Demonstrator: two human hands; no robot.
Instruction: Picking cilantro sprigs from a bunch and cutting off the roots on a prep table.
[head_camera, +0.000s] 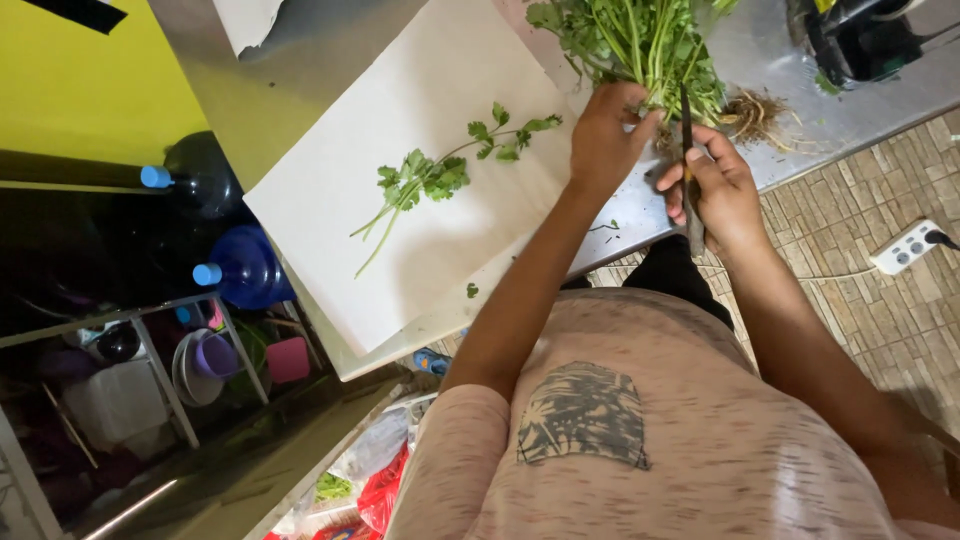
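Left hand (605, 130) grip closed on herb bunch (640, 45) at the metal surface (760, 60) edge; stems run away from the body, leaves far, roots (755, 115) splayed right. Right hand (715, 185) grip wrapped on knife (688, 150), blade along the stems, at the root end.

Brushed, dull-shining metal counter (850, 110) upper right — matt white paper sheet (400, 120) at centre; glossy blue plastic bottles (245, 270) left; heathered cloth shirt (640, 430) below.

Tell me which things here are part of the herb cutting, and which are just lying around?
In use: left hand gripping the herb bunch; right hand holding the knife; cut roots; sprigs on white paper.

Lying about: blue-capped bottles, power strip, plastic bags.
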